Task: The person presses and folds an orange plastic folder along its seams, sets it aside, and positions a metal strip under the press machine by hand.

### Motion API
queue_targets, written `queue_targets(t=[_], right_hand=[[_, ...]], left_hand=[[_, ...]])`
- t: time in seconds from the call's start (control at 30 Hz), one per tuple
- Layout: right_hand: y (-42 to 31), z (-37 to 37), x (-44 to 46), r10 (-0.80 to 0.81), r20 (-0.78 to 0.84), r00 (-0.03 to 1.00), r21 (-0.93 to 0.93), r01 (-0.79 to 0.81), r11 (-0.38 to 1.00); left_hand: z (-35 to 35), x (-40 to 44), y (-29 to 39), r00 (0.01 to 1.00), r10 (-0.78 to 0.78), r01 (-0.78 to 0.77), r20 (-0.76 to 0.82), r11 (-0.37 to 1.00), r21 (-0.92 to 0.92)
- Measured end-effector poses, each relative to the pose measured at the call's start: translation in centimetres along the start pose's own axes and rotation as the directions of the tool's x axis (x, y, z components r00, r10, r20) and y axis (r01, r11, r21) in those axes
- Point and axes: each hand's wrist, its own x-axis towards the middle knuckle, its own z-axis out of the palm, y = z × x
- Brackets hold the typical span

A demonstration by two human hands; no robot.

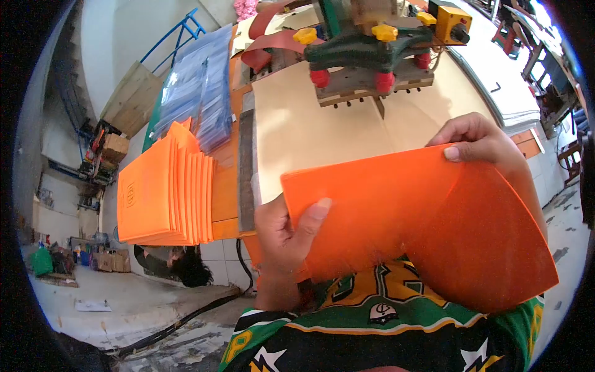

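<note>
Both hands hold an orange folder (372,204) up in front of my body. My left hand (288,229) grips its left end, thumb on the near face. At the upper right edge my right hand (474,139) pinches the folder between thumb and fingers. The folder's right part bends down and curls outward in a wide flap. Beyond it lies the cream-coloured bed (297,118) of a press. The green press head (365,49), with yellow knobs and red feet, hangs over that bed. Left of my hands stands a stack of orange folders (149,192) with a printed emblem on top.
Clear plastic sleeves (195,80) lie behind the stack on the wooden table (224,211). A yellow control box (452,25) sits beside the press head. White sheets and a hex key (494,87) are at the right. A dark cable (180,322) runs along the floor; a person's dark hair (192,266) shows below the table.
</note>
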Motion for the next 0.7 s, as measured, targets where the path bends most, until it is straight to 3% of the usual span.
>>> queue_targets(t=[0.03, 0.1, 0.2, 0.27, 0.33, 0.4, 0.47, 0.53, 0.6, 0.67, 0.7], right_hand=[[-0.1, 0.3, 0.1, 0.029, -0.003, 1.000, 0.018, -0.029, 0.999], [0.7, 0.4, 0.1, -0.004, 0.034, 0.999, 0.037, 0.002, 0.999], [0.6, 2.2, -1.2, -0.036, -0.058, 0.998, 0.106, 0.042, 0.993], [0.8, 2.9, -2.3, -0.091, -0.060, 0.994, 0.041, 0.094, 0.995], [0.8, 3.4, -3.1, -0.114, -0.035, 0.993, 0.278, 0.119, 0.953], [1.0, 2.6, -4.0, -0.094, -0.020, 0.995, 0.175, 0.096, 0.980], [1.5, 0.0, -4.8, -0.075, 0.006, 0.997, 0.071, 0.074, 0.995], [3.1, -4.7, -5.5, -0.137, 0.269, 0.953, -0.139, 0.179, 0.974], [4.9, -8.9, -7.0, -0.214, 0.313, 0.925, -0.048, 0.240, 0.970], [5.7, -9.6, -8.4, -0.292, 0.341, 0.894, 0.045, 0.294, 0.955], [6.1, -9.0, -9.5, -0.348, -0.030, 0.937, 0.208, 0.346, 0.915]], left_hand=[[-0.4, -0.3, -0.4, 1.000, -0.003, 0.001, 0.023, 0.995, 0.097], [-1.1, -0.8, -0.9, 0.999, -0.020, 0.022, -0.028, 0.998, 0.052], [-2.1, -0.9, -1.0, 0.987, -0.082, 0.076, -0.135, 0.996, -0.055], [-4.0, -0.5, -1.7, 0.973, -0.036, 0.029, -0.226, 0.999, -0.036], [-5.6, -0.3, -1.4, 0.975, -0.004, -0.004, -0.220, 0.999, -0.034], [-7.4, 0.2, -1.3, 0.974, 0.032, -0.038, -0.222, 0.999, -0.022], [-9.5, 0.6, -1.7, 0.967, 0.038, -0.072, -0.251, 0.989, -0.128], [-12.5, 0.7, -2.1, 0.969, 0.076, -0.094, -0.237, 0.994, -0.064], [-13.5, 1.1, -1.6, 0.931, 0.048, -0.092, -0.362, 0.990, -0.104], [-16.1, 1.5, -1.5, 0.928, 0.016, -0.052, -0.372, 0.995, -0.088], [-16.5, 2.1, -0.9, 0.926, -0.027, -0.037, -0.377, 0.986, -0.162]])
